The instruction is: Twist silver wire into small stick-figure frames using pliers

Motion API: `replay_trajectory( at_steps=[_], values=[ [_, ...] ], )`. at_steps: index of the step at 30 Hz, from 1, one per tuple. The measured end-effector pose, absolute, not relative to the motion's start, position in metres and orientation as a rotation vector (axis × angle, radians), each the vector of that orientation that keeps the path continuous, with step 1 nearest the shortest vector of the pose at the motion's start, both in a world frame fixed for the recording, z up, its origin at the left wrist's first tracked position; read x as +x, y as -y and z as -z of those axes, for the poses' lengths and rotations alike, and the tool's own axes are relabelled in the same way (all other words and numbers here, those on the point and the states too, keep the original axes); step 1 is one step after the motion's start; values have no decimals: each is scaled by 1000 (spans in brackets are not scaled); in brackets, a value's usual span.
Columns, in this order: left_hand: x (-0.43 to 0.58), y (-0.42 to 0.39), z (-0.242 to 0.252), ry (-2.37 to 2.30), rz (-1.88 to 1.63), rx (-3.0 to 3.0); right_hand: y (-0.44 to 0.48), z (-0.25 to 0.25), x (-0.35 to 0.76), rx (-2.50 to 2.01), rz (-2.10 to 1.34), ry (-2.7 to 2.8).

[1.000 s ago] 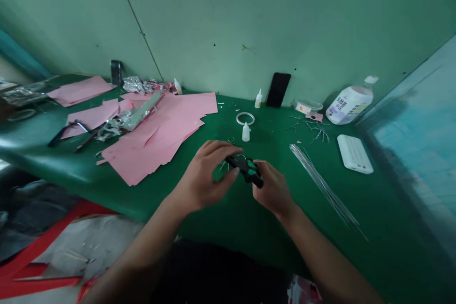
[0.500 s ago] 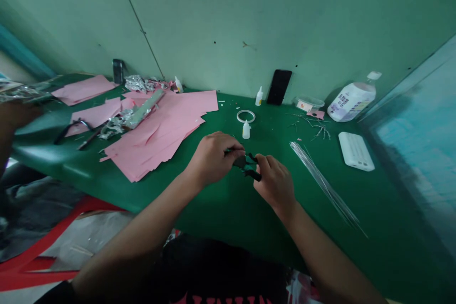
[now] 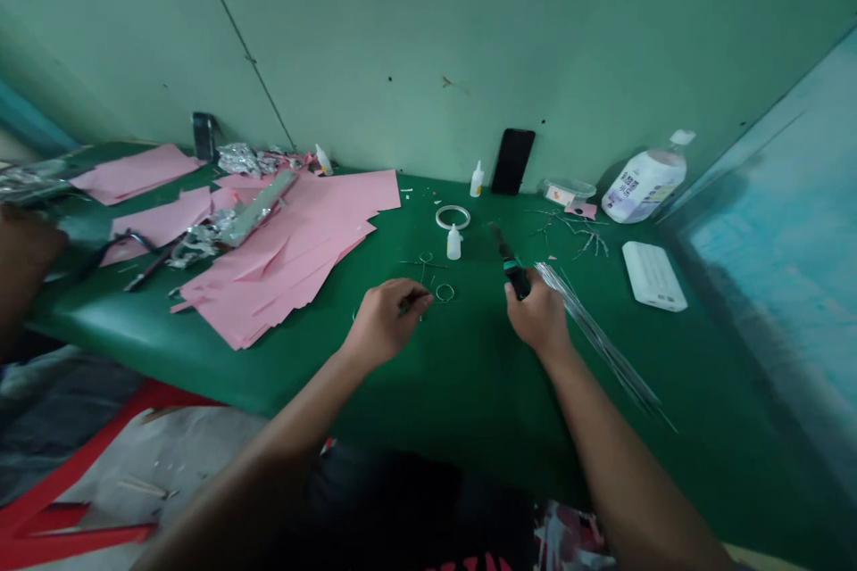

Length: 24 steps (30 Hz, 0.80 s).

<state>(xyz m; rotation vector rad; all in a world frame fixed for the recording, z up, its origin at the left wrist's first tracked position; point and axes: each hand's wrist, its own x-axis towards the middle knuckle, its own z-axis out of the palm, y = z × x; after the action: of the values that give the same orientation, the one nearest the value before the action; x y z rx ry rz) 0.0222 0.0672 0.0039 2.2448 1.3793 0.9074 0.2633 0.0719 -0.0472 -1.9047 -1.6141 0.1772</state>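
My right hand (image 3: 539,312) is wrapped round a pair of pliers (image 3: 514,272) with dark and green handles. Their jaws point up and away, over the green tabletop. My left hand (image 3: 388,321) is closed in a pinch, apparently on a thin piece of wire; its fingertips hide most of it. A small wire ring (image 3: 445,292) shows right beside those fingertips, and whether it joins the pinched piece is unclear. Just beyond lies another looped wire piece (image 3: 426,259). Close to my right hand is a bundle of straight wires (image 3: 595,335).
A small glue bottle (image 3: 453,243) stands by a clear ring (image 3: 453,217). Pink paper sheets (image 3: 295,259) cover the left side. A phone (image 3: 514,161) leans on the wall near a large bottle (image 3: 646,186) and a white box (image 3: 654,276). Another person's hand (image 3: 30,254) is far left.
The pliers have moved away from my left hand, rightward, with my right hand. My left hand has shifted slightly left and down. The wire ring and looped wire now show between the hands.
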Motion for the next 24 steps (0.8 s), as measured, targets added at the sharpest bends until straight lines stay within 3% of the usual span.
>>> replay_trajectory(
  at_steps=[3, 9, 18, 24],
  values=[
    [33, -78, 10, -1476, -660, 2171, -78, 48, 275, -2037, -161, 1508],
    [55, -79, 27, -1553, -255, 2621, -79, 48, 275, -2109, -122, 1392],
    [89, -24, 40, -1623, -249, 2765, -80, 56, 274, -2030, -38, 1370],
    [87, -37, 36, -1432, -224, 2867, -80, 59, 271, -1979, -5, 1426]
  ],
)
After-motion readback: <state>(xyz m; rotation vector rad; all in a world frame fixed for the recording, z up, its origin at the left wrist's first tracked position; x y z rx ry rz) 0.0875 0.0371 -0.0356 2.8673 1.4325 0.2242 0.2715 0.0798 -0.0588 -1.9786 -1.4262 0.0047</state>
